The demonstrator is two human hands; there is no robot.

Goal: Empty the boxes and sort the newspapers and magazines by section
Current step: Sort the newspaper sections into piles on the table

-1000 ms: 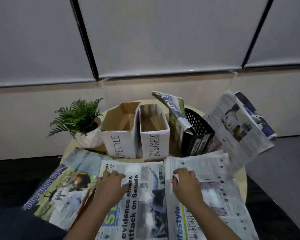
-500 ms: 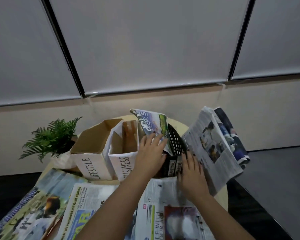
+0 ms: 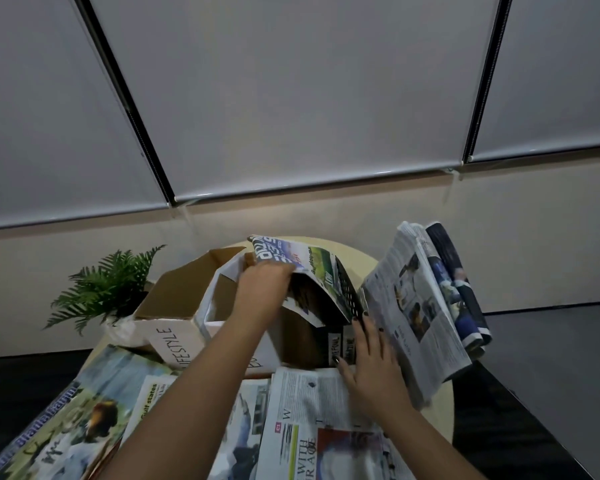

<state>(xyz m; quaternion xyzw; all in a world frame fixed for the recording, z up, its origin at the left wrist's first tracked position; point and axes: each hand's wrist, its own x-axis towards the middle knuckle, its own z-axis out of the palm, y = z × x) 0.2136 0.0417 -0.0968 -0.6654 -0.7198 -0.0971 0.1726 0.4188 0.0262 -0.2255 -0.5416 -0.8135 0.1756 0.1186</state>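
Observation:
My left hand [image 3: 262, 292] grips a folded colourful newspaper [image 3: 297, 259] that sticks up out of the black perforated basket [image 3: 347, 292]. My right hand [image 3: 369, 362] rests with straight fingers against the basket's front right corner, beside a stack of newspapers [image 3: 420, 306] leaning over the table's right edge. Two white cardboard boxes stand to the left: the LIFESTYLE box [image 3: 174, 320] and the BUSINESS box [image 3: 219, 306], both showing bare insides. Newspapers [image 3: 309, 410] and a magazine [image 3: 59, 434] lie spread across the front of the table.
A potted fern [image 3: 110, 289] stands at the back left of the round table [image 3: 354, 251]. A wall with closed grey blinds runs behind it. Dark floor lies to the left and right of the table.
Both hands left the newspapers at the front and went to the black basket. My left hand has closed on the folded newspaper in it. The view tilted up and right.

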